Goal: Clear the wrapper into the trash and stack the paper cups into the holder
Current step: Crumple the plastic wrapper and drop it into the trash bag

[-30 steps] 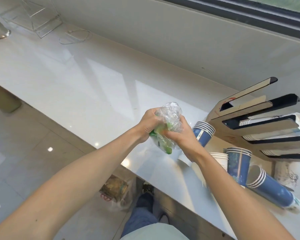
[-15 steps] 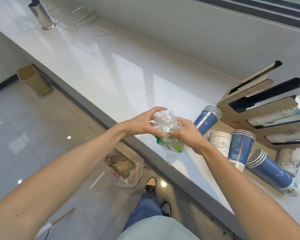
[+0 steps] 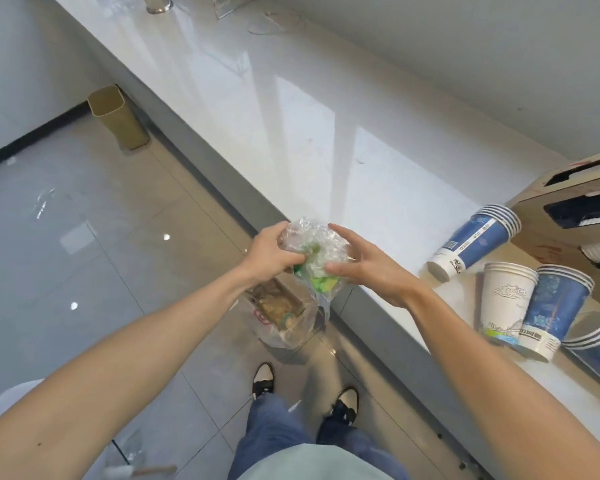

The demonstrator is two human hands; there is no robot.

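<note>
Wrapper (image 3: pixel 312 252) crumpled, gripped in left hand (image 3: pixel 269 252) over worktop (image 3: pixel 291 109) edge | right hand (image 3: pixel 364 268) spread, fingertips touching it | bin bag (image 3: pixel 284 317) on the floor below | not binned | paper cups (image 3: pixel 506 296) unstacked beside holder (image 3: pixel 568 209)

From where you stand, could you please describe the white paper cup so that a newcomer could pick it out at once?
Start at the long white counter and follow it to the right, to the cluster of paper cups beside the cardboard holder. The white paper cup stands in that cluster, mouth towards the camera, against a blue stack. It is the only white-sided one; the others are blue.
</note>
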